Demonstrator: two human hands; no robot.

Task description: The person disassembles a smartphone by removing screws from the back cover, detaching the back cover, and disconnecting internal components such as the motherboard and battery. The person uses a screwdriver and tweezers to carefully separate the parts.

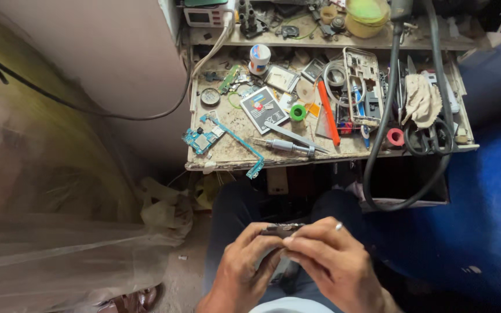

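Hands are working low over the person's lap, below the front edge of a cluttered workbench [343, 155]. The left hand [244, 264] is cupping a small dark phone part [281, 229] from underneath, fingers curled around it so it is sitting steady with its top edge facing up. The right hand [326, 261] is closing over the same piece from the other side, fingertips pinching at its edge, and a thin pale-tipped tool [338, 226] is poking out above the knuckles; how it is being held is hidden by the fingers. Both hands are gripping the part between them, probably to brace it against the knees, well apart from the bench. Up on the bench, a screwdriver [285, 145] is lying near the front edge, just beside a grey flat tool [291, 134], likely kept within easy reach. A blue circuit board [203, 139] with a long ribbon strip [240, 142] is hanging partly over the bench's lip. A dark flat battery [263, 108] is resting further back, near a green tape roll [298, 112] and an orange stick [329, 112]. A white phone frame [363, 87] is sitting beside a crumpled cloth [422, 99], and a thick black hose [381, 136] is looping down past the bench.
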